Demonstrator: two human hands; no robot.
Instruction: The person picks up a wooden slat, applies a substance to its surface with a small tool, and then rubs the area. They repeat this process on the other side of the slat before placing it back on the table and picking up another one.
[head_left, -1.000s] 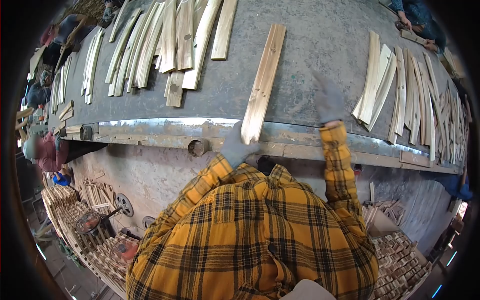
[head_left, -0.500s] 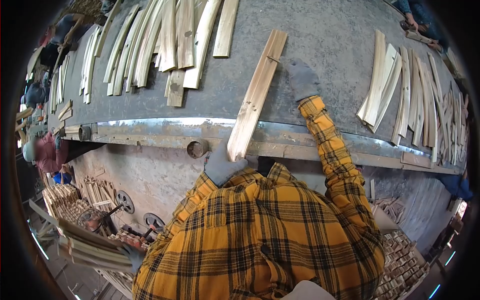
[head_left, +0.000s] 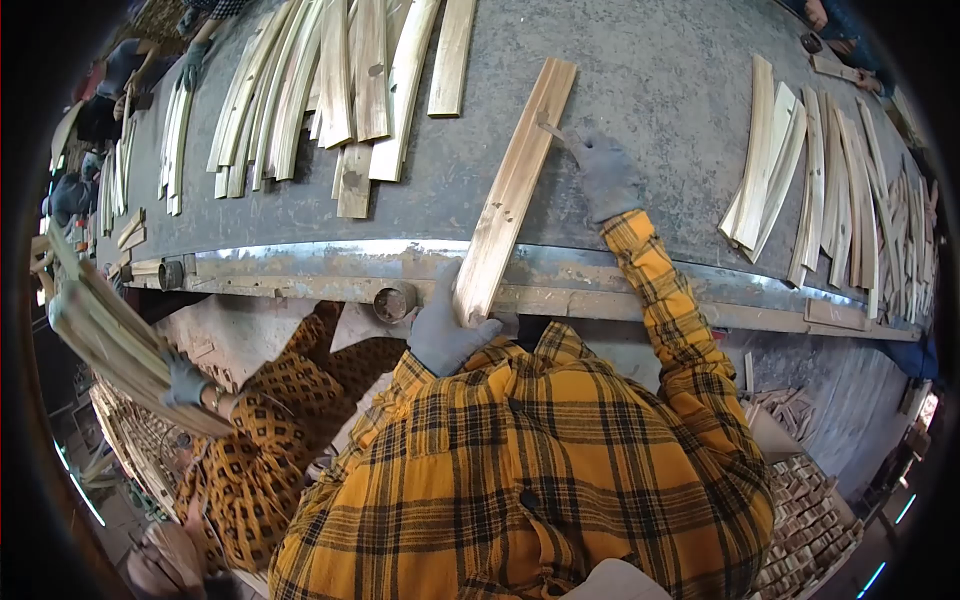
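Observation:
My gloved left hand (head_left: 445, 325) grips the near end of a long wooden slat (head_left: 513, 195), which slants away over the grey table (head_left: 620, 90). Dark marks show on the slat's face. To the right of the slat's far part is my gloved right hand (head_left: 604, 172), fingers closed round a thin, flat tool (head_left: 555, 131). The tool's tip touches or hovers over the slat near a knot mark; which one is unclear.
Rows of slats (head_left: 372, 70) lie at the table's upper left, others (head_left: 765, 160) at the right. A person in patterned clothes (head_left: 265, 425) at lower left carries a slat bundle (head_left: 120, 335). Co-workers' hands (head_left: 192, 65) show at the far edge. A pipe end (head_left: 395, 301) is by the near edge.
My right hand has turned and shifted slightly toward me, showing more of the tool. The person at left has come into view with the bundle. The slat in my left hand stays nearly still.

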